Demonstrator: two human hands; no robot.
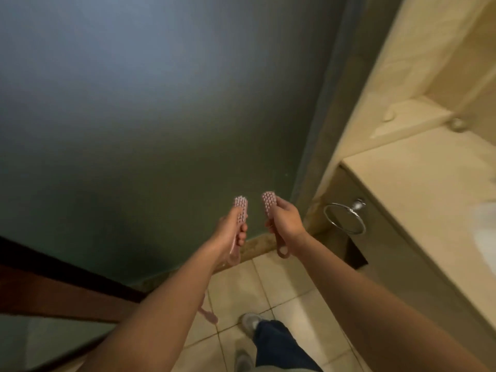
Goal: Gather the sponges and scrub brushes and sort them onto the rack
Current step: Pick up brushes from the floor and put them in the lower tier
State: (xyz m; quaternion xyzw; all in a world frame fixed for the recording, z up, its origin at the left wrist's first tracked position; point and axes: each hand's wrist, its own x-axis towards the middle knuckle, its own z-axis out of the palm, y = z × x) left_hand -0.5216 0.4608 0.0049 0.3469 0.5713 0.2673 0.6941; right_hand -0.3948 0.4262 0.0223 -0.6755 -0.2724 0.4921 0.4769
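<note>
Along the left edge you have a dark wooden door edge (pixel 40 285) running diagonally, and beyond it the frosted green glass panel (pixel 150 103) fills most of your view. Low against that glass, your left hand (pixel 230 229) is clamped around the handle of a pink scrub brush (pixel 239 217), bristle head pointing up and away from you, the looped end of the handle hanging out below your palm. Just beside it, a small gap apart, your right hand (pixel 285 220) is clamped on a second pink scrub brush (pixel 269 208), held the same way, bristles facing the first brush and its loop showing under your wrist. Both arms are stretched forward over the beige tiled floor (pixel 284 285), where your shoe (pixel 251 322) and a dark trouser leg (pixel 279 345) show. Further right, a chrome towel ring (pixel 345 218) hangs on the side of the beige stone counter (pixel 418 189). You cannot see the rack from this view.
</note>
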